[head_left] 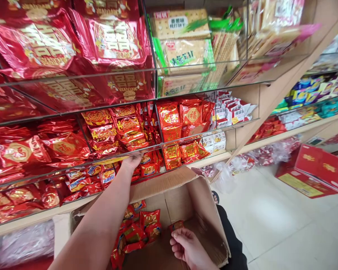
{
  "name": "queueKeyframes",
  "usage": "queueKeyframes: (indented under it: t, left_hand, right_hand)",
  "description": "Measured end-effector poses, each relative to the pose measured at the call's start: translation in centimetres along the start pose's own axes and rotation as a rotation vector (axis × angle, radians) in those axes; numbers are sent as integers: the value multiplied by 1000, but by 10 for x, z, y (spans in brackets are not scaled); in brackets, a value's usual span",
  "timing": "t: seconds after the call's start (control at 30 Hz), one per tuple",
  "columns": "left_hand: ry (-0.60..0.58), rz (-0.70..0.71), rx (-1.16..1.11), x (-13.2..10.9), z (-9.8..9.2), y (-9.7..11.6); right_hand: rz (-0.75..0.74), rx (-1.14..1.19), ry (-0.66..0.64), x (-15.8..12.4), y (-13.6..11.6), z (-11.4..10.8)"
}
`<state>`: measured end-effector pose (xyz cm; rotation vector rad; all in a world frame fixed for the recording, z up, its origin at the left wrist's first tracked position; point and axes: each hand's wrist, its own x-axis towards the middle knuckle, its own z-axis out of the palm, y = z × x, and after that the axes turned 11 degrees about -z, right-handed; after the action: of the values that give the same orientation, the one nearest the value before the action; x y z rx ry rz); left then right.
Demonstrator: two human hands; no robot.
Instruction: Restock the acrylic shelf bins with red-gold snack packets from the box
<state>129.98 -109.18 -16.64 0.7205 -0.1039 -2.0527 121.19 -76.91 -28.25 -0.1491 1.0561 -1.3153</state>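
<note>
My left hand [133,160] reaches in at the lower shelf, among small red snack packets [149,168]. Its fingers are mostly hidden, so what they hold does not show. Over the open cardboard box [180,204], my right hand [188,245] is closed with its fingers curled. A small red packet [177,225] shows right at its fingertips and seems pinched there. Inside the box, on the left, lies a loose heap of red and gold wrapped snack packets [135,232]. My left forearm crosses over the box's left part.
Clear panels [124,150] front the shelf tiers. Large red cookie bags [45,41] and green-edged cracker packs [186,52] fill the top tier. A red carton [312,170] stands on the tiled floor [281,217] at right. Plastic-wrapped goods [28,240] lie at lower left.
</note>
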Motion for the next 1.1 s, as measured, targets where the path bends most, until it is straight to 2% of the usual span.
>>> queueKeyframes:
  t: [0.23,0.33,0.4,0.47,0.53,0.57,0.6,0.63,0.67,0.73,0.77,0.83,0.93,1.0,1.1]
  left_hand:
    - [119,-22,206,-24,0,-16]
    - [145,-64,349,-45,3,-25]
    - [135,-118,463,-71,7,-32]
    - [105,-159,575,-109,10,-41]
    - [60,-97,685,-154,5,-53]
    - [-29,59,857,-176,-2,-60]
    - [-56,199,1011,-196,-13,-67]
    - [-90,251,1201,-211,-28,-74]
    - [-145,241,1400,-222,-45,-81]
    - [-302,232,1825,-226,-87,-93]
    - [-303,238,1986,-221,-109,-97]
    - [-159,197,2215,-202,-150,-102]
    - [-3,100,2405,-176,-191,-107]
    - [29,79,2416,-170,-202,-111]
    - [-28,73,2362,-173,-206,-119]
  right_hand:
    - [-53,29,5,-2,1,-3]
    - [-66,28,-14,-4,3,-5]
    - [-71,17,-27,-6,4,-6]
    - [-75,11,-39,-7,5,-6]
    - [-73,5,-43,-7,6,-5]
    - [-72,2,-40,-7,6,-5]
    - [-65,-5,-35,-7,6,-4]
    - [-59,-15,-29,-7,5,-3]
    - [-53,-27,-26,-7,5,-3]
    - [-46,-48,-29,-8,3,-1]
    - [-45,-56,-34,-9,3,0]
    - [-51,-63,-43,-11,2,2]
    - [-62,-72,-41,-14,2,2]
    - [-65,-75,-36,-14,2,1]
    - [-60,-79,-26,-12,3,-2]
